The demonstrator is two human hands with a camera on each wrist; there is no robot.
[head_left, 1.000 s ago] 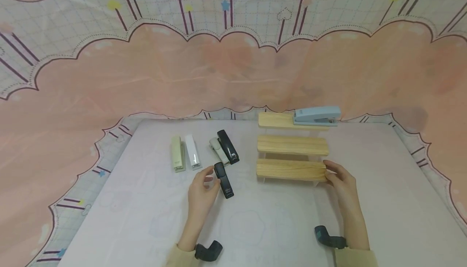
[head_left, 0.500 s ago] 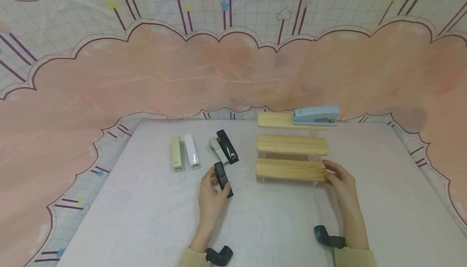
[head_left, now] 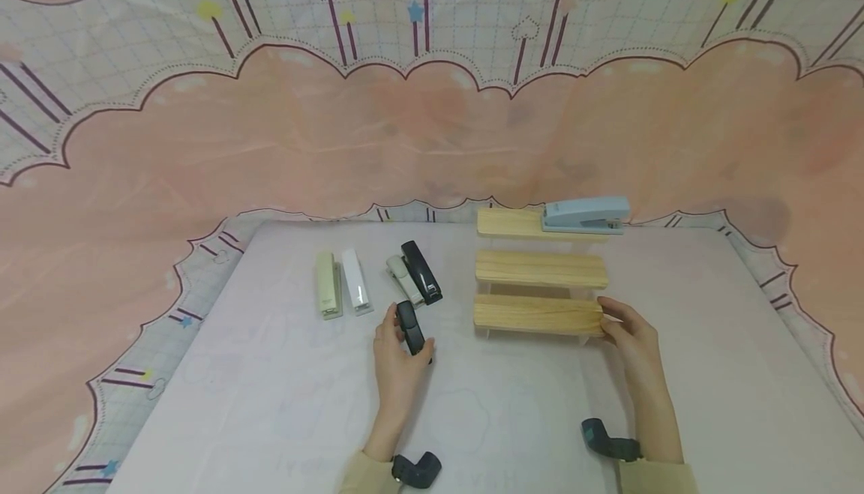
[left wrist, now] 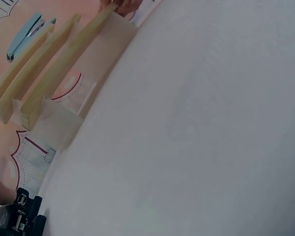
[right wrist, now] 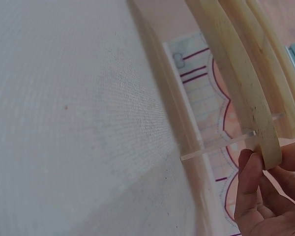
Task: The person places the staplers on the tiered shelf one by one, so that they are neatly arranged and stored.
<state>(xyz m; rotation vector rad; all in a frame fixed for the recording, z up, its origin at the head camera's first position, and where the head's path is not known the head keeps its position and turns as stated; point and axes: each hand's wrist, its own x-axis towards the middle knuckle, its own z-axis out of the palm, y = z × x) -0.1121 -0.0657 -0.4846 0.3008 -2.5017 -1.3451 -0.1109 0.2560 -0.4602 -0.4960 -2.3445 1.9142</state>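
Observation:
In the head view my left hand (head_left: 400, 374) holds a small black stapler (head_left: 409, 327), fingers along its left side and thumb at its lower right. The end of that black stapler (left wrist: 17, 216) shows at the lower left corner of the left wrist view. My right hand (head_left: 633, 348) pinches the right end of the lowest board of a three-step wooden rack (head_left: 533, 314). The right wrist view shows thumb and fingers of the right hand (right wrist: 270, 201) on both faces of the board (right wrist: 246, 93). A light blue stapler (head_left: 586, 214) lies on the top step.
Left of the rack, on the white table (head_left: 270, 404), lie a pale green stapler (head_left: 327, 284) and a white stapler (head_left: 355, 280). A larger black stapler (head_left: 421, 272) rests against a grey-green one (head_left: 403, 279), just beyond my left hand. A patterned cloth (head_left: 432, 134) hangs behind.
My left hand has moved right and closed its fingers and thumb around the small black stapler, which now appears slightly tipped. My right hand stays on the rack's lowest board.

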